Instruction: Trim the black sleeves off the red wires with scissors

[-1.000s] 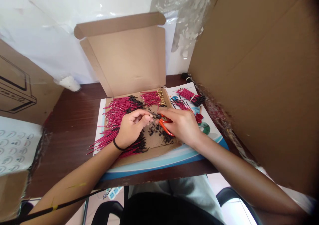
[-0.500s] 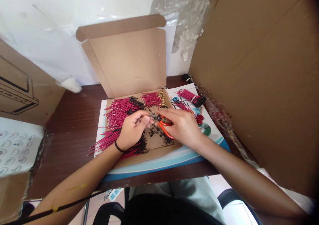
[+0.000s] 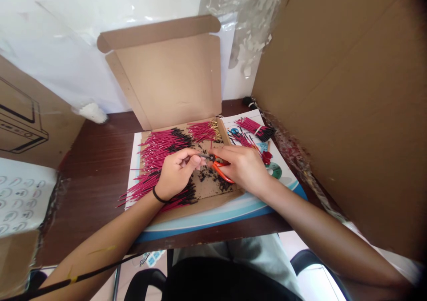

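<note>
My right hand [image 3: 245,166] is wrapped round orange-handled pliers [image 3: 222,171], whose jaws point left over the open cardboard box [image 3: 207,198]. My left hand [image 3: 178,170] is pinched at the tips of the jaws; what its fingers hold is too small to make out. Under and beside my left hand lie many red wires with black ends [image 3: 156,147]. Another pile of red wires [image 3: 202,131] sits at the back of the box. Small black scraps [image 3: 225,184] are scattered on the box floor below the pliers.
The box lid [image 3: 170,78] stands up at the back. On the right are a tied red-and-black wire bundle [image 3: 255,128], a red piece [image 3: 266,157] and a green roll [image 3: 275,170]. A large cardboard panel [image 3: 343,96] rises at the right.
The pliers' orange handles have come closer together in my right hand. My left hand stays at the jaws, and the view has shifted slightly.
</note>
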`<state>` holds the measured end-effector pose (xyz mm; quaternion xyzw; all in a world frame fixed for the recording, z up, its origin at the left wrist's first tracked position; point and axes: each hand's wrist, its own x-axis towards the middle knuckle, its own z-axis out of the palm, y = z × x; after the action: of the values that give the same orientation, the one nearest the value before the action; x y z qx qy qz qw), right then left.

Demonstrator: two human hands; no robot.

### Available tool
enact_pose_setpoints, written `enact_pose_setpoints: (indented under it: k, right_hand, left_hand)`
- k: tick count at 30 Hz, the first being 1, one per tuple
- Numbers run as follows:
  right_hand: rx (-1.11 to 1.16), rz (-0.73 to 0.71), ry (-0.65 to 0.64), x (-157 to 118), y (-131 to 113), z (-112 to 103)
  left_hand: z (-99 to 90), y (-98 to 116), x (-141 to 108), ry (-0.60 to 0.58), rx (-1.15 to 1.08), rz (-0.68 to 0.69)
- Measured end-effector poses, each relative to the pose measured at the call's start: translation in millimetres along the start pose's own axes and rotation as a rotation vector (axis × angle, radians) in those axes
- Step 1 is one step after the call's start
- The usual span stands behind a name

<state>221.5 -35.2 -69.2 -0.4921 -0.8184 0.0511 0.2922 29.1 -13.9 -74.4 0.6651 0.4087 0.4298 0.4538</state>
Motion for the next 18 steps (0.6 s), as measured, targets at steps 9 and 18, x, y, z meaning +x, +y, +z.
enact_pose_setpoints:
  k: [9,18]
  right_hand:
    - [0.014,0.049,0.098,0.0,-3.8,3.0]
    - [0.051,0.035,0.100,0.7,-4.5,0.2]
  left_hand:
    - [1.8,4.3,2.4,0.024,-0.005,0.025]
    - [1.6,2.2,3.2,0.024,0.002,0.042]
